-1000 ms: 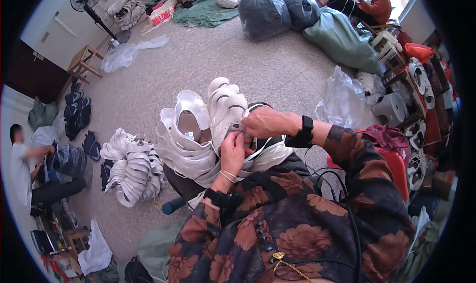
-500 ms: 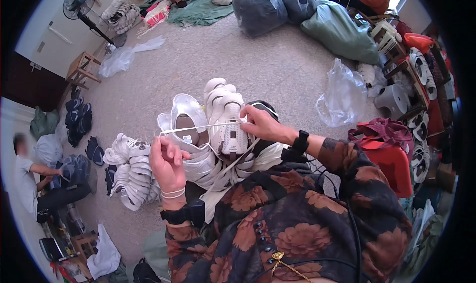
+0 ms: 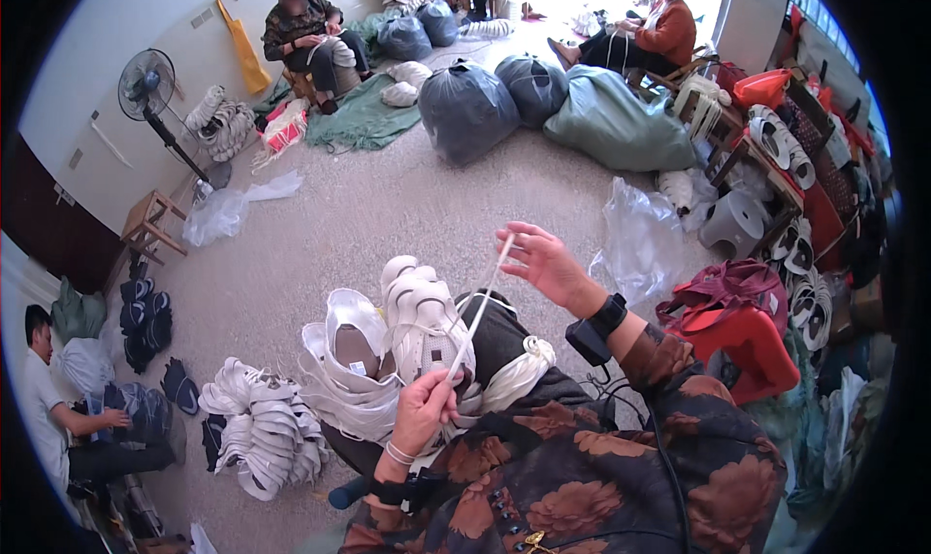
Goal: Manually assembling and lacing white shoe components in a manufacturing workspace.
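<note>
A white lace [image 3: 482, 300] is stretched taut between my two hands. My right hand [image 3: 539, 260] is raised and pinches its upper end. Close to my chest, my left hand [image 3: 424, 408] pinches the lower end. Beneath the lace, a stack of white shoe uppers [image 3: 419, 307] rests on my lap beside another white upper [image 3: 349, 345]. A bundle of white laces [image 3: 519, 372] lies on my dark trouser leg. I wear a black watch on my right wrist and a brown floral top.
A pile of white uppers [image 3: 267, 433] lies on the floor to my left. A red stool [image 3: 742, 336] with a maroon cloth stands at my right. Clear plastic bags [image 3: 635, 239], large filled sacks [image 3: 611, 117] and a standing fan [image 3: 150, 83] are farther off. Other people sit working around the room.
My right hand has risen away from the uppers, drawing the lace out long. My left hand came back in toward my chest. The view tilted up toward the room.
</note>
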Motion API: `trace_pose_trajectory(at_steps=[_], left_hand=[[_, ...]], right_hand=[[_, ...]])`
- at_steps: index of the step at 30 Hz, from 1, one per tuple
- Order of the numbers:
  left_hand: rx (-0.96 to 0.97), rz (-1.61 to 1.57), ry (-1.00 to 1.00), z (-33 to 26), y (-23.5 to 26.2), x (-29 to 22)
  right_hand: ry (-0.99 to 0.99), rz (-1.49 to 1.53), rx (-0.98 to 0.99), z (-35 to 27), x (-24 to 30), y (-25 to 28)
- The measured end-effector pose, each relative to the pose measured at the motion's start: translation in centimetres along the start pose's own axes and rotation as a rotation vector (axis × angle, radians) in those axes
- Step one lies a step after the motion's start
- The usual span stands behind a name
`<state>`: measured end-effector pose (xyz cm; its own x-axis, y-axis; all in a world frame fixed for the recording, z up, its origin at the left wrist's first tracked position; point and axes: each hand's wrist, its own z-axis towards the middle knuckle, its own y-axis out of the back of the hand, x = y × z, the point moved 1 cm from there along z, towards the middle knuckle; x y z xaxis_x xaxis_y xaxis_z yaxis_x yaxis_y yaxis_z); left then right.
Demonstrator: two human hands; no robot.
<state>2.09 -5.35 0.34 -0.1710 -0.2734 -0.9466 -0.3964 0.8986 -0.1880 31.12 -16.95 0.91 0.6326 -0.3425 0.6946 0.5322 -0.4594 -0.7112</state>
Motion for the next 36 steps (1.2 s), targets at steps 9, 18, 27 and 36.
trace_pose_trajectory(at_steps=[9,18,27,36], left_hand=[[0.069,0.377,-0.071,2.4,-0.4,0.3],[-0.021,0.263,0.086,-2.2,4.2,1.1],[-0.01,0.534,-0.227,1.0,-0.6,-1.2],[-0.077,0.63,-0.147,-0.3,4.3,0.3]], right_hand=[[-0.512,-0.981,0.568,-5.9,-5.4,-5.1],[0.038,-1.993,0.101,-3.2,0.9,6.5],[-0.299,-0.973,0.596,-6.2,-6.7,-5.8],[-0.013,-2.151,0.408,-4.5,-3.1,3.6]])
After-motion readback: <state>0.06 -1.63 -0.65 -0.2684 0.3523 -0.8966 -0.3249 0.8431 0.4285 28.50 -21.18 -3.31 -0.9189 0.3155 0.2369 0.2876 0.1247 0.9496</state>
